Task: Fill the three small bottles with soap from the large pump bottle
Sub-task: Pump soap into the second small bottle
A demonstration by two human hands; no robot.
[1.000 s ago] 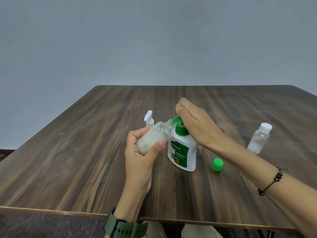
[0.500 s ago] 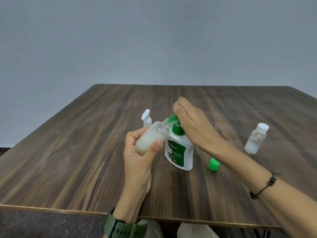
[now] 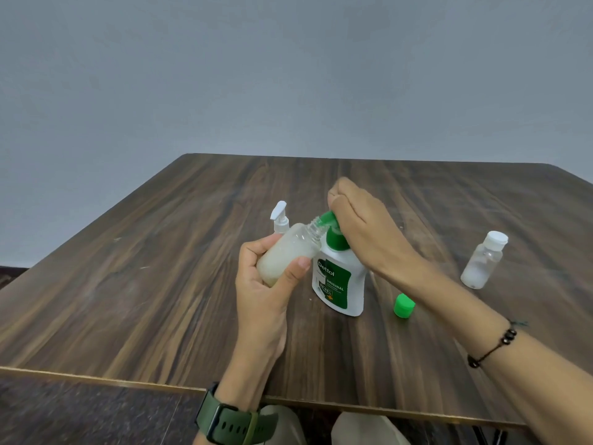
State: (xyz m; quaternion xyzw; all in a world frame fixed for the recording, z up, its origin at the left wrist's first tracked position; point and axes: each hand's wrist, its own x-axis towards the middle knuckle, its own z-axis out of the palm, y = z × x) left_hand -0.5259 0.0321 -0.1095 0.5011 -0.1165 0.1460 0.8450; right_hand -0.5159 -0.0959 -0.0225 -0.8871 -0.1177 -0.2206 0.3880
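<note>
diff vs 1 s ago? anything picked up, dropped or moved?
Nothing was taken hold of or let go, and nothing visibly moved. The left hand still grips the tilted clear small bottle of milky soap, its neck at the green pump spout of the white pump bottle; the right hand stays on the pump. The loose green cap, white-capped small bottle and white pump-top bottle stayed put.

One head cam, looks fwd and down, close over table (image 3: pixel 134 284) near edge.
</note>
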